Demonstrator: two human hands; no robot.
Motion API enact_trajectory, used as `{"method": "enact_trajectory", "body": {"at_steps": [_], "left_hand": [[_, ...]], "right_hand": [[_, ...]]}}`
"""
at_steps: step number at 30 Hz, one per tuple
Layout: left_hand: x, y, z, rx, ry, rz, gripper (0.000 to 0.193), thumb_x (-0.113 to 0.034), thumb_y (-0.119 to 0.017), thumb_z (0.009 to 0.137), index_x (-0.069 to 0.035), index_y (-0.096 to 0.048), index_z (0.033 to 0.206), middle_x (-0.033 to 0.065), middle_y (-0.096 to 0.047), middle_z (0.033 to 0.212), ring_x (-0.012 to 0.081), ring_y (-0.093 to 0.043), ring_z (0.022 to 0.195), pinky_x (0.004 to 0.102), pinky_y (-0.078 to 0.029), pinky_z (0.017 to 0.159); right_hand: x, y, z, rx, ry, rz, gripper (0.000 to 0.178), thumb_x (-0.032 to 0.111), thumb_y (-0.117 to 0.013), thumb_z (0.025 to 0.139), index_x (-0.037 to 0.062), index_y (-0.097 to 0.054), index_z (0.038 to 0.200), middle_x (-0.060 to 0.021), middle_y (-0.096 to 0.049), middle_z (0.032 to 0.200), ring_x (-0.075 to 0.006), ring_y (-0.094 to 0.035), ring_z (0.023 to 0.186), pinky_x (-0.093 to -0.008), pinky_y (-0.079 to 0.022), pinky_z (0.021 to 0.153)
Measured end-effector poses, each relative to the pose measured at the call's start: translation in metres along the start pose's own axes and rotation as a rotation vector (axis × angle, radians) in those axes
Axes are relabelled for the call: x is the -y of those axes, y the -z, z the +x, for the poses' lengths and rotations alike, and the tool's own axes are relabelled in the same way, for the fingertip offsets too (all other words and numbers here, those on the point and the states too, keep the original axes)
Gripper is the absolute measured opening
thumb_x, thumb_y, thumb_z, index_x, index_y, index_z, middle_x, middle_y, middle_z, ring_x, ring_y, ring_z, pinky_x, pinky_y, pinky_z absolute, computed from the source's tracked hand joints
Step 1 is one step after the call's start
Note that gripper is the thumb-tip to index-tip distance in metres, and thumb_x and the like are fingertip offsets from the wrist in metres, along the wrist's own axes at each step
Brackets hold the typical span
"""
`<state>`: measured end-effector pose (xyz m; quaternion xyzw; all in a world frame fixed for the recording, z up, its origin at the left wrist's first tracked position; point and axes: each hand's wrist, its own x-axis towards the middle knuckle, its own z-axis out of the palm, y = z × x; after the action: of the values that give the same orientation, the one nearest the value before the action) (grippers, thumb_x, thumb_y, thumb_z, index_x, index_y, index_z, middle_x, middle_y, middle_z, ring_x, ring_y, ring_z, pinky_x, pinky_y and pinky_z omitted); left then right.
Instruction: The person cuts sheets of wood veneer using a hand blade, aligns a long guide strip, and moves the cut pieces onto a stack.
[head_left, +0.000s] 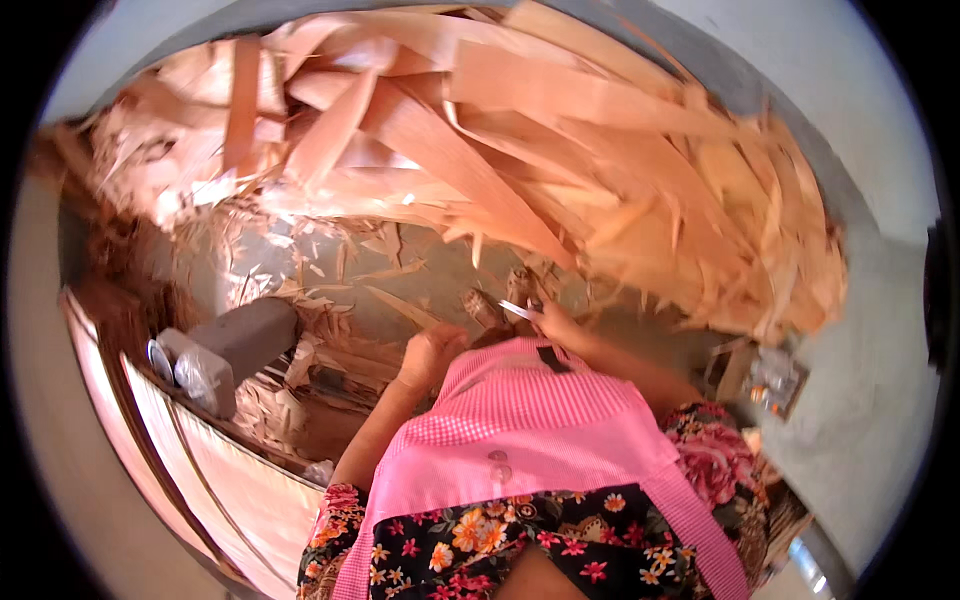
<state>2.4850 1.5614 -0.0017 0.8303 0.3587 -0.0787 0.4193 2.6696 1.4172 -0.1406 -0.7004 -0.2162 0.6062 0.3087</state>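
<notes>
My right hand is closed around a narrow, pale, blade-like tool, whose thin end points left over my feet. Whether it is a knife or scissors I cannot make out. To the left, my left hand is curled closed beside the pink checked apron on my lap. What its fingers hold, if anything, is hidden. Beyond my feet, a large heap of thin, light-brown wood veneer strips spreads across the floor, nearest to my right hand.
Small veneer scraps litter the grey floor. At left stands a grey box-like object with plastic on its end, beside stacked pale panels. A small clear packet lies at right near the wall.
</notes>
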Motion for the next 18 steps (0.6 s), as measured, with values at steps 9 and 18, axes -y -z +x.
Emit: {"method": "enact_trajectory", "body": {"at_steps": [9, 18], "left_hand": [[0.002, -0.015, -0.004, 0.053, 0.132, 0.057, 0.021, -0.025, -0.051, 0.079, -0.007, -0.060, 0.087, 0.0143, -0.060, 0.081, 0.0321, -0.057, 0.074, 0.0385, -0.046, 0.066], [0.055, 0.014, 0.101, 0.090, 0.261, 0.008, 0.022, -0.022, -0.052, 0.079, -0.008, -0.060, 0.094, 0.0126, -0.061, 0.083, 0.0284, -0.059, 0.076, 0.0350, -0.045, 0.068]], "right_hand": [[0.018, 0.046, 0.170, -0.455, 0.194, 0.274, 0.015, 0.014, -0.053, 0.080, 0.0038, -0.054, 0.091, -0.0075, -0.057, 0.068, -0.0142, -0.051, 0.043, -0.0252, -0.041, 0.041], [0.053, 0.073, 0.224, -0.375, 0.070, -0.155, 0.017, 0.018, -0.057, 0.076, 0.0016, -0.060, 0.078, -0.0093, -0.058, 0.059, -0.0183, -0.055, 0.044, -0.0298, -0.043, 0.045]]}}
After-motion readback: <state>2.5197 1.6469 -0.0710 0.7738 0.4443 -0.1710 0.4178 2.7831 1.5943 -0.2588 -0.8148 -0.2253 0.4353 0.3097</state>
